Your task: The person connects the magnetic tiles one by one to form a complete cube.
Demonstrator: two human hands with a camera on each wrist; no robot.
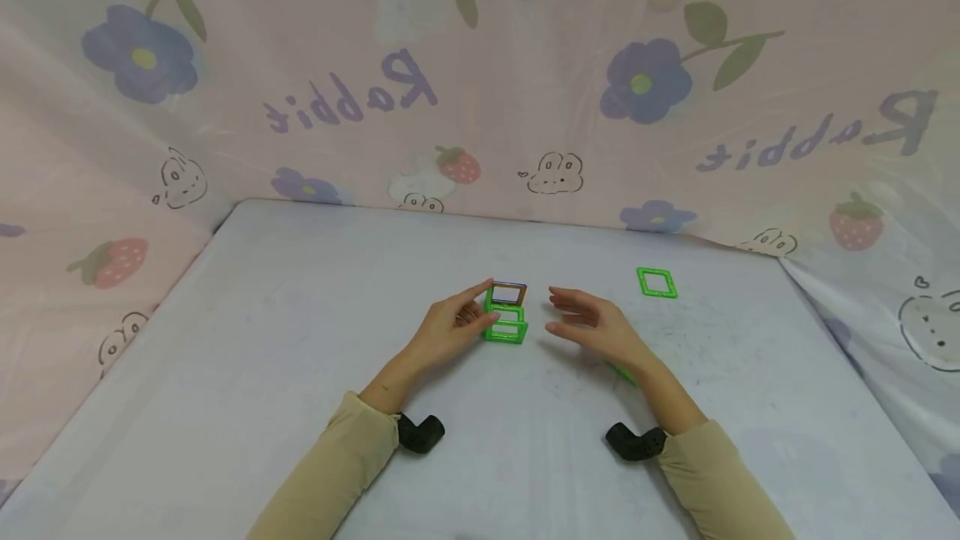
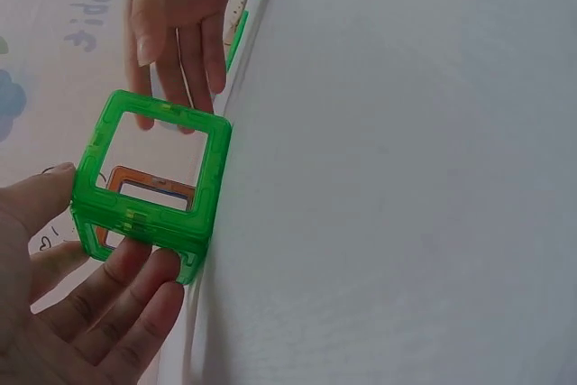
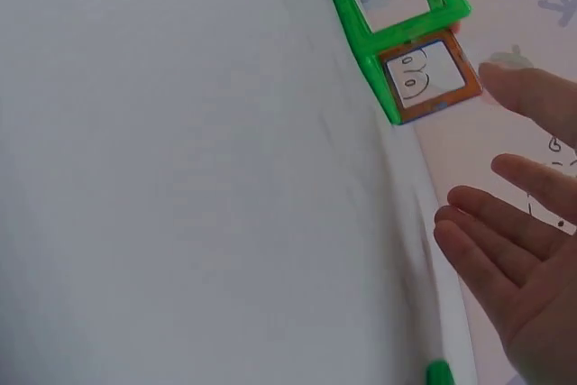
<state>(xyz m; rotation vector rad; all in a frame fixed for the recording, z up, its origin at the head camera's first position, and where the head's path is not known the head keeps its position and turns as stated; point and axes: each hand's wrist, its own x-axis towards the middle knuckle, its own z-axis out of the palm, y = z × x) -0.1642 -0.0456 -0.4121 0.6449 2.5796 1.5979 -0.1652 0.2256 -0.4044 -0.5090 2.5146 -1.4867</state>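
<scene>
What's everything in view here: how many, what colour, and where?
Table: one, white, foreground.
Backdrop cloth: count unclear, pink, behind and beside table.
Printed flowers, strawberries, rabbit faces: several each; purple, red, black-outlined; on cloth.
Mirrored "Rabbit" lettering: two, purple, on cloth.
Joined square frames: several, green, mid-table.
Orange square frame: one, orange, against the joined frames.
Loose square frame: one, green, table's far right.
Partly hidden piece: one, green, right of centre.
Wrist attachments: two, black, one per wrist.
Sleeves: two, beige, one per arm.
Left grip: one bare hand, holding the joined frames.
Right grip: one bare hand, right of them, empty.
</scene>
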